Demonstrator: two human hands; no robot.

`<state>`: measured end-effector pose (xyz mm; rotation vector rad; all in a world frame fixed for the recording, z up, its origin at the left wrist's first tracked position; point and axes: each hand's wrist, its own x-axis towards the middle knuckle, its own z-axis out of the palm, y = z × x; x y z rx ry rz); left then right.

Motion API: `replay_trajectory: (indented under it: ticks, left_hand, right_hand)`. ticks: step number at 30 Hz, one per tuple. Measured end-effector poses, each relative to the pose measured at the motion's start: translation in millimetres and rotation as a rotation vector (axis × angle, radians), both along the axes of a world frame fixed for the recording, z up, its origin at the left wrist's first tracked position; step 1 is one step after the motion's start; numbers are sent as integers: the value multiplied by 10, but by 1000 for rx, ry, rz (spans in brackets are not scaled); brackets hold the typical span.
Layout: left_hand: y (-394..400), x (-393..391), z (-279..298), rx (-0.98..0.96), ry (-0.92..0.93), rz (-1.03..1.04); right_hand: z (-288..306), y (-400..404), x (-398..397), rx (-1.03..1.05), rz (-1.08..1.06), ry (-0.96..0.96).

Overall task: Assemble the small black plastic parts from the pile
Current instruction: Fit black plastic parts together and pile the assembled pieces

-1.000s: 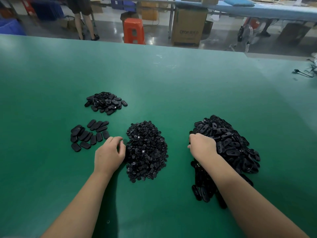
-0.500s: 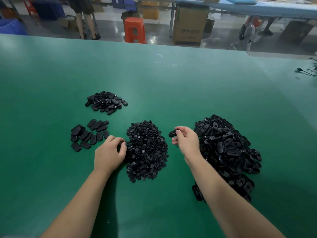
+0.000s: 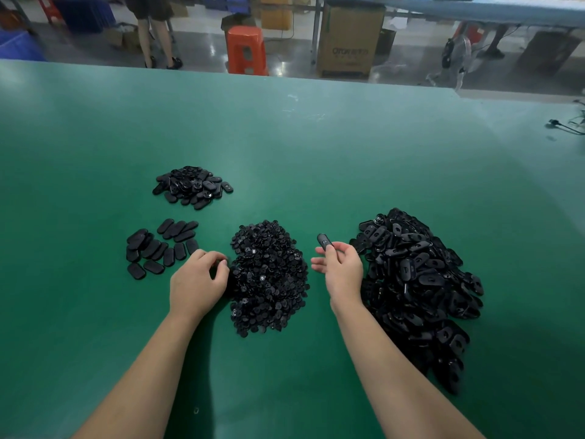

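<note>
Now | four black part piles [image 3: 269, 274] | right hand [image 3: 343, 270] pinches one oval part [image 3: 324, 240] | left hand [image 3: 198, 283] curled, contents hidden

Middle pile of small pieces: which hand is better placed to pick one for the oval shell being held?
Left. The left hand rests at the middle pile's edge, fingers curled there; the right hand already pinches the shell.

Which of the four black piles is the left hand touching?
The middle pile of small round parts; the left hand rests at its left edge.
</note>
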<state>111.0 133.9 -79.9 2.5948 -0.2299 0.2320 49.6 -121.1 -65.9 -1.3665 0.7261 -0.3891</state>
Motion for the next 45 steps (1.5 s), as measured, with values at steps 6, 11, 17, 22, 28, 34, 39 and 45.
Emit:
replay_trajectory:
  ticks: [6,11,17,22,28,34,39,45]
  left_hand:
    - [19,-6,15,-8,9,-21]
    - [32,-19,38,-48,38,-37]
    - [19,-60,81,-72,153,-82]
    - [48,4,170,-101,259,-132]
    - [-22,29,235,-80,287,-121]
    - [-44,46,289,-131,332,-105]
    - [-48,48,376,-295,318,-84]
    - [-234,42,490,-519,387,-123]
  right_hand:
    - [-35,-3,-40,-63,55,-8]
    - [-93,50,-86,-186,70,-27]
    - [-138,69,-111,-280,81,-8]
    - [-141,80,-115,-342,106,33]
    - [-107,87,-115,-355,122,49]
    - [-95,85,-126,-353,128,48]
    - [-87,82,-127,-356,126,51]
    - [-89,85,-131,-360,124,51]
